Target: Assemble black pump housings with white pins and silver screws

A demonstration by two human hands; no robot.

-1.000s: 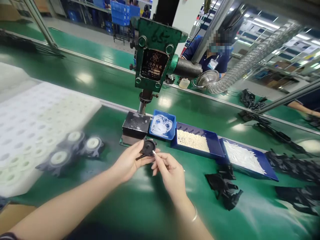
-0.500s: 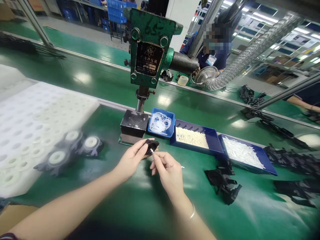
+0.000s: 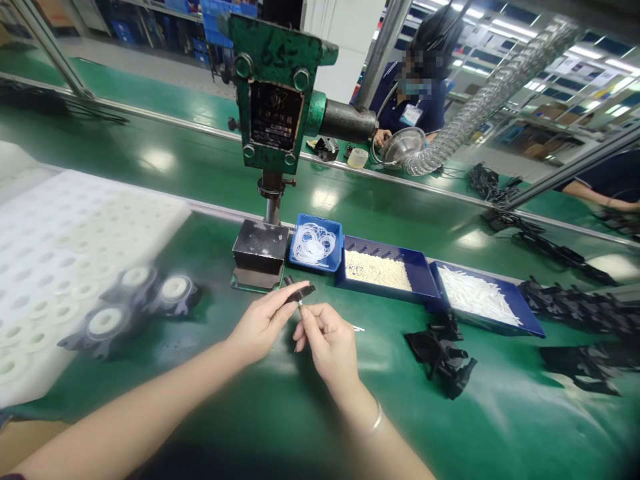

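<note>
My left hand (image 3: 256, 328) is closed on a small black plastic part (image 3: 303, 292), held in front of the press base. Between thumb and fingers my right hand (image 3: 333, 343) pinches a thin white piece (image 3: 299, 304), its tip against the underside of the black part. Most of the white piece is hidden by my fingers, and I cannot tell whether it sits inside the part. Short white sticks (image 3: 359, 328) lie on the green mat just right of my right hand. Further right are several loose black plastic parts (image 3: 440, 357).
A green hand press (image 3: 280, 57) stands behind a black block (image 3: 261, 243). Beside it are a blue tray (image 3: 315, 267) of clear tubing, a tray (image 3: 423, 277) of cream bits and another (image 3: 533, 323) of white sticks. White foam (image 3: 100, 200) lies left; a co-worker (image 3: 425, 100) sits opposite.
The black part has been turned in my left hand, so its edge now faces me instead of its opening. My right hand stays pinched at it. The whole view has shifted slightly.
</note>
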